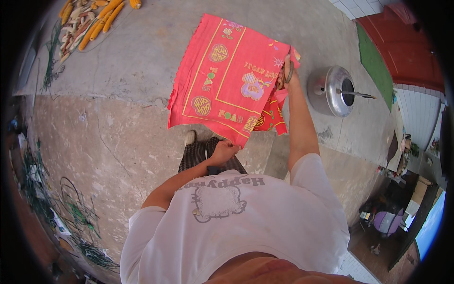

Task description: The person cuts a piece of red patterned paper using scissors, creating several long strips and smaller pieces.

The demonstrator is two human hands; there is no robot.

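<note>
A pink-red cloth (230, 78) with a scalloped left edge, yellow lines and printed hearts, flowers and lettering is stretched out before me. My left hand (226, 152) pinches its near corner between thumb and fingers. At the cloth's far right corner, my right hand (289, 72) grips a pair of scissors (290, 74) by brownish handles. Their thin dark blade shows beside the cloth's edge; whether it is cutting, I cannot tell. A darker red patterned piece (275, 115) hangs beneath the right side of the cloth, mostly hidden.
To the right, a metal kettle (317, 92) with a raised handle stands on the concrete floor (142, 67). Corn cobs (106, 17) lie at the far left. Tangled green cords (76, 213) spread along the left side. A green mat (372, 62) borders a red door (400, 46).
</note>
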